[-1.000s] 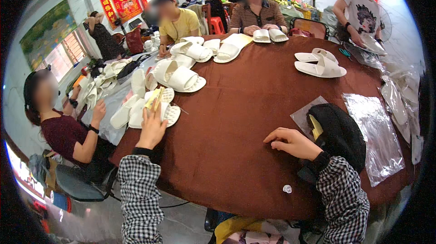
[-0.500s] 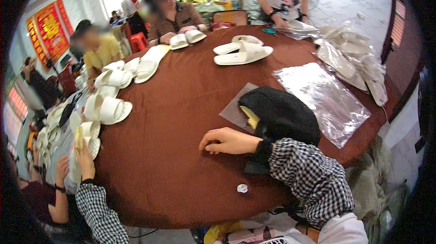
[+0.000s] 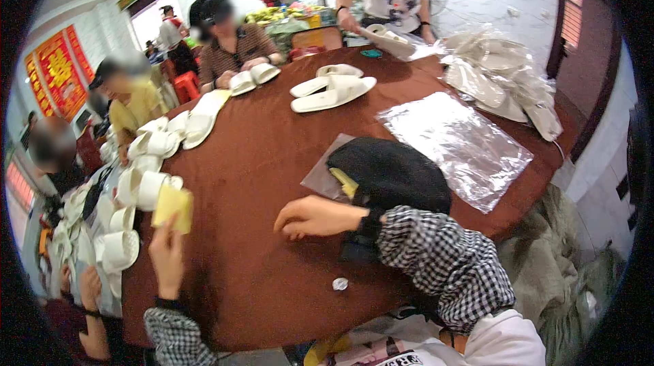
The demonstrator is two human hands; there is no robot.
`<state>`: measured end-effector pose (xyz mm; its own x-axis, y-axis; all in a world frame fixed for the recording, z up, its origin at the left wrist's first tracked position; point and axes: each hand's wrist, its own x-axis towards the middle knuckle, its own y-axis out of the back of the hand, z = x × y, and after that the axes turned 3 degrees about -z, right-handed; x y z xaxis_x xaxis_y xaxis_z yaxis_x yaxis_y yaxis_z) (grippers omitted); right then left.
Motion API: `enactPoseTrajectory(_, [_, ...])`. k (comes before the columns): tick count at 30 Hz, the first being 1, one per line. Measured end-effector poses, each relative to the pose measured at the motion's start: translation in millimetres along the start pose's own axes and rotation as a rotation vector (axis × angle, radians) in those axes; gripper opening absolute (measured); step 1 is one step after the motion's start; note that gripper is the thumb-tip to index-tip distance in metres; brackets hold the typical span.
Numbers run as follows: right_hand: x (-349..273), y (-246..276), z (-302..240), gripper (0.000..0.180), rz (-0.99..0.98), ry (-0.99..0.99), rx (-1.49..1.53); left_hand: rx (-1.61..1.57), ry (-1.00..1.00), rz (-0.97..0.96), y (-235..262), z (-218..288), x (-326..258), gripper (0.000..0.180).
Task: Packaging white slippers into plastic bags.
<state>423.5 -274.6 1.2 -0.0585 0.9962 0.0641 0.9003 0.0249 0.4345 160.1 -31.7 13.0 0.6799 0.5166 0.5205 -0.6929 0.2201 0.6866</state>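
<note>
My left hand (image 3: 167, 253) pinches a flat yellow square (image 3: 173, 208) upright; whether it is cloth or sponge I cannot tell. Just beyond it, white slippers (image 3: 154, 189) stand in a row along the left edge of the brown-covered table (image 3: 231, 257). My right hand (image 3: 317, 217) rests low over the tabletop, fingers loosely bent and apart, nothing in them. Beside its wrist lies a black cloth bundle (image 3: 395, 172), with a bit of yellow (image 3: 345, 181) showing at its edge and a clear plastic sheet (image 3: 320, 168) partly under it.
A pair of white slippers (image 3: 334, 92) lies mid-table. Clear plastic bags (image 3: 456, 148) lie to the right, near bagged slippers (image 3: 504, 80). A small crumpled clear piece (image 3: 340, 284) is near the front edge. Co-workers sit and stand around; one holds slippers (image 3: 388, 38) at the back.
My left hand has moved right, away from the slippers, with the yellow square raised. My right hand stays in place on the table. The standing co-worker has lifted slippers. The view has shifted.
</note>
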Motion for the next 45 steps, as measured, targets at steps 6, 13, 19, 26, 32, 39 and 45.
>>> enactPoseTrajectory(6, [-38,46,-61,0.022,0.359,0.172,-0.370,-0.604,0.103,-0.308,-51,100,5,0.021])
enactPoseTrajectory(13, [-110,72,-62,0.020,0.446,-0.094,-0.883,-0.771,0.094,-0.545,-84,141,14,0.022])
enactPoseTrajectory(19, [-102,43,-8,0.036,0.498,-0.321,-1.159,-0.867,0.085,-0.610,-132,154,29,0.019])
enactPoseTrajectory(26, [-107,70,-10,0.019,0.621,-0.203,-0.925,-0.841,0.079,-0.624,-148,148,38,0.029])
enactPoseTrajectory(32, [-114,74,-7,0.020,0.757,-0.154,-0.828,-0.816,0.078,-0.663,-176,152,60,0.032])
enactPoseTrajectory(39, [-125,84,-20,0.019,0.979,-0.222,-0.669,-0.962,0.163,-0.794,-192,160,67,0.032])
enactPoseTrajectory(45, [-118,93,-33,0.020,0.961,-0.174,-0.775,-0.872,0.213,-0.905,-203,169,85,0.032])
